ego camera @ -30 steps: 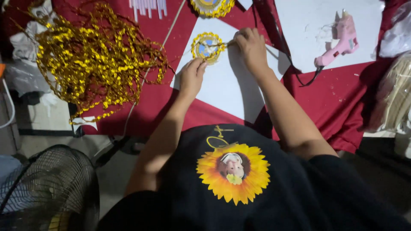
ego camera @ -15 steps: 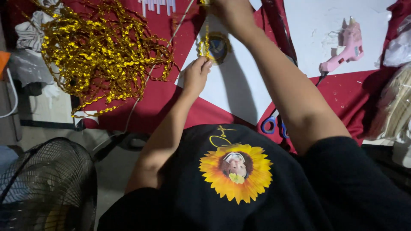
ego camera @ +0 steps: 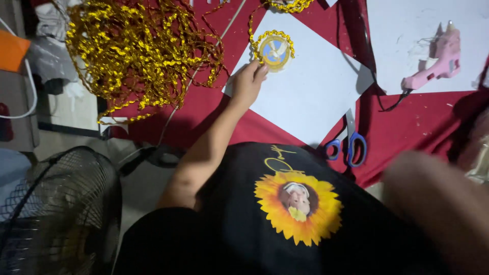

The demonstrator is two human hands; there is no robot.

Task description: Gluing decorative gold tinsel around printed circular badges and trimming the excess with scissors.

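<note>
Resting on a white sheet [ego camera: 310, 97], the left hand [ego camera: 248, 81] touches with loosely curled fingers the edge of a round medallion [ego camera: 274, 51] rimmed in beaded gold trim. A tangled gold trim heap [ego camera: 137, 51] lies alongside. The right arm [ego camera: 438, 203] is a blur; its hand is cut off.

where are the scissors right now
In the head view, the blue-handled scissors lie on the red cloth right of centre, at the white sheet's lower right edge, below and left of the pink glue gun.

Left arm stretched forward, left hand [ego camera: 248, 81] palm down, fingers loosely curled; right arm a near blur.
</note>
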